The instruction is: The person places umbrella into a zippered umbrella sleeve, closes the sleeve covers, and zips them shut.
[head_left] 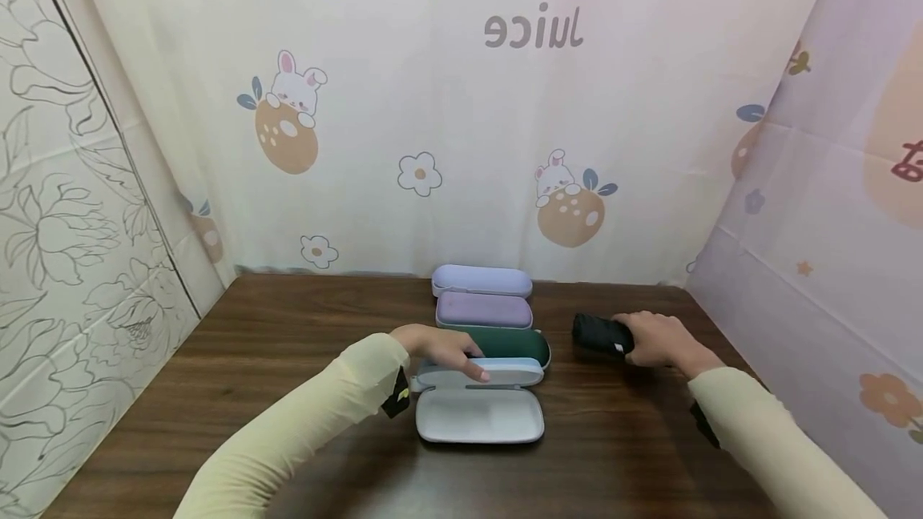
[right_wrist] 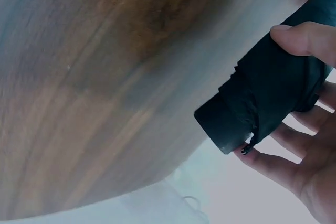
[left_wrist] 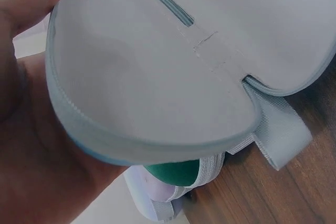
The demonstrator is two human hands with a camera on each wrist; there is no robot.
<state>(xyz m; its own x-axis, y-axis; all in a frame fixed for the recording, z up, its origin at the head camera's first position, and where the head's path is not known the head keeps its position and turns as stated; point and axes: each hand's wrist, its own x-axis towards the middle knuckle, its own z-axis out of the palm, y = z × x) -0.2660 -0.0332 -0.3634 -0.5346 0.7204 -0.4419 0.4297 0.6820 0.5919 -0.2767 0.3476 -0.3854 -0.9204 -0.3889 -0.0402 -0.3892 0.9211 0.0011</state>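
Four zip cases lie in a row down the middle of the brown desk (head_left: 238,391). Nearest the person is a pale grey case (head_left: 479,415), opened flat, its lid half raised. The left hand (head_left: 441,348) holds that lid: the thumb lies along its outer edge in the left wrist view, and the fingers (head_left: 472,371) curl over its top rim. Just behind it sits a dark green case (head_left: 515,341), then a purple case (head_left: 484,310), then a lilac case (head_left: 481,280) against the curtain. The right hand (head_left: 659,339) rests on the desk, well to the right of the row. Its fingers (right_wrist: 273,163) wrap under a folded black bundle (head_left: 602,334) and the thumb presses its top. The bundle's free end points toward the cases.
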